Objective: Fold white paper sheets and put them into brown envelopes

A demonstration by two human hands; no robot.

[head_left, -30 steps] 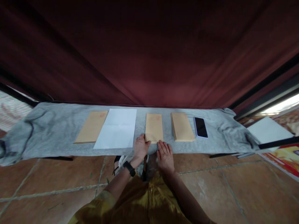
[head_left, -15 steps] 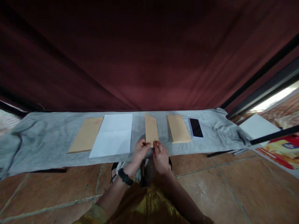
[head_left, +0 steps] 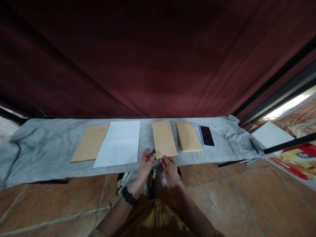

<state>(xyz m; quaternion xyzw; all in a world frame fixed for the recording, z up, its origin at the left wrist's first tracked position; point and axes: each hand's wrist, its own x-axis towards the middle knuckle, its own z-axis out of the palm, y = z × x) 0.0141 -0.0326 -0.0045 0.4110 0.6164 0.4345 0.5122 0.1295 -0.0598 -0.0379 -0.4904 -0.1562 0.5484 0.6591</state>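
A brown paper envelope (head_left: 165, 138) lies before me on the grey cloth, its near edge at my fingers. My right hand (head_left: 170, 168) pinches that near edge between thumb and fingers. At the envelope's near left corner is my left hand (head_left: 146, 164), its fingers apart and slightly bent; whether a fingertip touches the corner is hard to see. A stack of brown envelopes (head_left: 189, 136) sits just to the right. On the left lies a white sheet of paper (head_left: 119, 143) with a crease across it, partly covering more brown envelopes (head_left: 90, 143).
A phone (head_left: 207, 135) with a dark screen lies right of the envelope stack. The grey cloth (head_left: 54, 144) covers a narrow table. Behind it hangs a dark red curtain (head_left: 158, 72). At the far right are a white board (head_left: 271, 133) and a red printed box (head_left: 298, 161).
The envelope before me has turned from a narrow, tilted look to showing its full width, spreading rightward. My left hand has loosened and shifted a little left; my right hand stays at the near edge.
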